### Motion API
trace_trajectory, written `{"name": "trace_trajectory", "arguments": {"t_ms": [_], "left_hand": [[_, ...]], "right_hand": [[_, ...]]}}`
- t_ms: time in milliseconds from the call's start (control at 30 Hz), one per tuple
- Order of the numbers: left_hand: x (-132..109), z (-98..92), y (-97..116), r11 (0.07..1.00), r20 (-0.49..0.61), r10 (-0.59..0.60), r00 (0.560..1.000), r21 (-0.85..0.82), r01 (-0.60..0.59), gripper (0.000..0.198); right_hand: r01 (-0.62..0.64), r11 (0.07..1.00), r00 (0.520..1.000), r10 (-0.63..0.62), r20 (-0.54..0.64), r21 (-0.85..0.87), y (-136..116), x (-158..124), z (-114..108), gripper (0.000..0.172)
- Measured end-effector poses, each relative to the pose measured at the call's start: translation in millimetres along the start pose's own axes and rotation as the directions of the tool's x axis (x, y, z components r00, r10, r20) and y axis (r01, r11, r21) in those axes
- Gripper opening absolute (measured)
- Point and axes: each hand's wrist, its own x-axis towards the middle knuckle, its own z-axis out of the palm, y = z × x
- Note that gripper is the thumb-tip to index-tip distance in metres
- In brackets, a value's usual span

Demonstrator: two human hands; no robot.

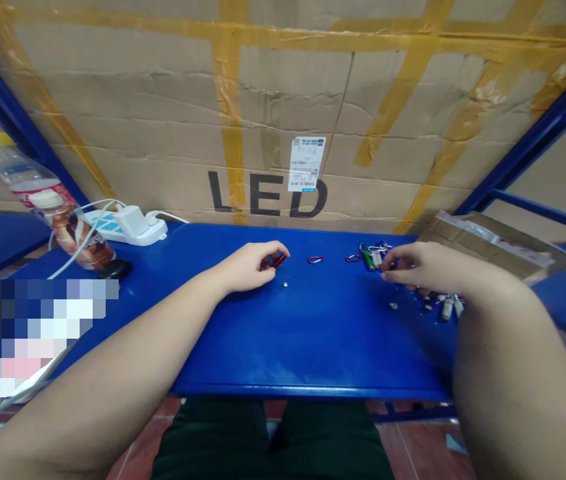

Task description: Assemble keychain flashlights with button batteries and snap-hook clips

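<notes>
My left hand (253,267) is closed round a small red object (278,261) at the middle of the blue table (283,347). A tiny silver piece (285,285) lies just below its fingertips. To its right are a red carabiner (315,259) and another red carabiner (353,258). My right hand (415,263) hovers at a cluster of small metal parts, its thumb and forefinger pinched; whatever is between them is too small to make out. Beside those fingertips lies a green cylinder (367,257). Several silver cylinders (446,308) lie under the right wrist.
Two bottles (33,177) and a white power strip (155,231) with cables stand at the back left. A cardboard box (497,247) sits at the back right. Behind the table rises a large carton (163,133) marked LED. Blue frame posts flank both sides.
</notes>
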Motion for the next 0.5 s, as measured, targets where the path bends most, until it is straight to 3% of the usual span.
{"name": "trace_trajectory", "arguments": {"t_ms": [100,267,400,500], "left_hand": [[0.2,0.5,0.3,1.0,-0.021,0.021,1.0,0.004,-0.021,0.041],[1.0,2.5,-2.3,0.998,-0.046,0.066,0.997,0.0,-0.066,0.036],[1.3,5.7,-5.0,0.992,-0.012,0.028,1.0,-0.125,-0.029,0.036],[1.5,7.8,-6.3,0.978,0.022,0.008,1.0,-0.207,-0.003,0.035]], "right_hand": [[-0.008,0.998,0.999,0.011,0.05,-0.062,5.5,-9.9,16.4,0.02],[0.082,0.994,0.994,-0.075,0.081,-0.077,13.0,-11.2,41.6,0.008],[0.264,0.964,0.964,-0.264,0.041,0.025,0.4,-11.3,39.5,0.014],[0.475,0.877,0.88,-0.47,-0.074,0.069,-22.7,-9.2,30.2,0.02]]}}
